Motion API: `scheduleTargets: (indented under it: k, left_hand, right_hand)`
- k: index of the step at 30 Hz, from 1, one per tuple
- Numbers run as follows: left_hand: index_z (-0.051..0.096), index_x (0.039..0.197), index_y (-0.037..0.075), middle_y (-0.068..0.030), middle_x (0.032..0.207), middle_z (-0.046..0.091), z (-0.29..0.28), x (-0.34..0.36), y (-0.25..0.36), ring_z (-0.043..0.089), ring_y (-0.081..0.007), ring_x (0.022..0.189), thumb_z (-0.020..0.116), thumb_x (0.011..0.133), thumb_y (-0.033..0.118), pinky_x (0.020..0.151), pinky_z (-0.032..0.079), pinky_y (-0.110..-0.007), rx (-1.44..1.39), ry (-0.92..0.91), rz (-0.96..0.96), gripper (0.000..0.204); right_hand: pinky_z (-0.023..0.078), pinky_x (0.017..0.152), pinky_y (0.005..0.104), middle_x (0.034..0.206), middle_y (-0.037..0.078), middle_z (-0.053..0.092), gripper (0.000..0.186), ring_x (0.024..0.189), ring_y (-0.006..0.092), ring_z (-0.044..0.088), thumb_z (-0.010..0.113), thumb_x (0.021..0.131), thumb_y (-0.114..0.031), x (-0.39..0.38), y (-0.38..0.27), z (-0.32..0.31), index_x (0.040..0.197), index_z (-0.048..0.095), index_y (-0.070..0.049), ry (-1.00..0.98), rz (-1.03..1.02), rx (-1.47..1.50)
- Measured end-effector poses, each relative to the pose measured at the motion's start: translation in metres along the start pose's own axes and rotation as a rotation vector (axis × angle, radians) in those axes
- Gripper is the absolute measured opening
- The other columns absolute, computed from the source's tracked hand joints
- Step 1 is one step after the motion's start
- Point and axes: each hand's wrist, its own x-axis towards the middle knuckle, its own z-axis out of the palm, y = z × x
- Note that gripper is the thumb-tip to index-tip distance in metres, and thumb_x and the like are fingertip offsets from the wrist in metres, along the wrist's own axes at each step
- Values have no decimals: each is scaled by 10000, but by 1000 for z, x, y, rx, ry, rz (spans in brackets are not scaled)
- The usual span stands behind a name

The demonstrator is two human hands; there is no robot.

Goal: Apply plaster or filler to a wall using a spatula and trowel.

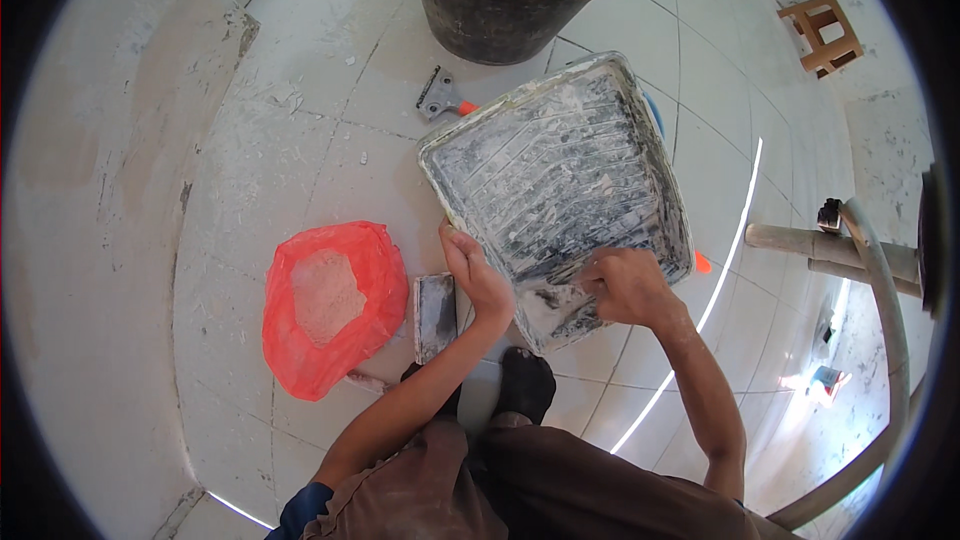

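Observation:
A paint roller tray (560, 170), ribbed and caked with white and grey residue, lies at a slant in front of me. My left hand (478, 275) grips its left rim, thumb on the edge. Inside the tray's near end, my right hand (630, 285) is closed with its fingers curled down; whatever they hold is hidden. Pale powder or paste (550, 308) sits just left of those fingers. Close to my left hand stands a small rectangular block-like thing (435, 318) with a dark, smeared face. Left of that, a red plastic bag (385, 285) lies open around whitish powder (327, 297).
A large black bucket (500, 15) stands beyond the tray. Beside it lies a grey scraper (437, 95) with an orange part. A brown stool-like frame (822, 35) is at the far right, and poles (840, 252) reach in from the right. White tiles (230, 240) carry scattered flakes.

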Motion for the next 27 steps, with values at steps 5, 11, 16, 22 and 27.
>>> scheduleTargets:
  k: [5, 11, 16, 22, 27]
  left_hand:
    - [456, 1246, -14, -109, 1162, 499, 3, 2, -3, 450, -187, 1102, 302, 1129, 308, 1045, 327, -309, -18, 50, 21, 376]
    - [427, 1403, -39, -144, 1308, 526, 1, 0, -4, 477, -200, 1220, 284, 1135, 286, 1104, 317, -325, -50, 12, -12, 444]
    - [430, 1397, -38, -139, 1294, 529, -2, 0, -9, 478, -199, 1214, 286, 1134, 277, 1101, 320, -325, -46, 26, -4, 435]
    - [425, 1406, -36, -137, 1293, 530, 2, -2, -3, 479, -194, 1207, 291, 1134, 284, 1099, 323, -325, -76, 46, -20, 440]
    - [442, 1376, -30, -120, 1248, 529, 3, 0, -1, 476, -183, 1161, 283, 1135, 279, 1088, 322, -319, -22, 68, -22, 422]
  right_hand:
    - [544, 701, 459, 796, 126, 681, 225, 792, 363, 688, 665, 620, -86, 0, -3, -2, 813, 777, -116, -73, -11, -50]
    - [536, 693, 460, 803, 124, 685, 173, 786, 360, 684, 665, 643, -86, 0, -1, -1, 788, 757, -107, -75, -1, -50]
    - [536, 693, 450, 819, 93, 675, 179, 807, 340, 682, 674, 700, -83, 4, -1, 4, 832, 779, -141, -56, -27, -68]
    - [537, 682, 460, 816, 92, 677, 174, 802, 331, 687, 671, 697, -94, 1, 8, 3, 823, 775, -154, -53, -5, -70]
    - [533, 676, 460, 810, 120, 670, 128, 783, 355, 683, 660, 650, -102, -2, -9, -5, 751, 737, -119, -27, 9, -7]
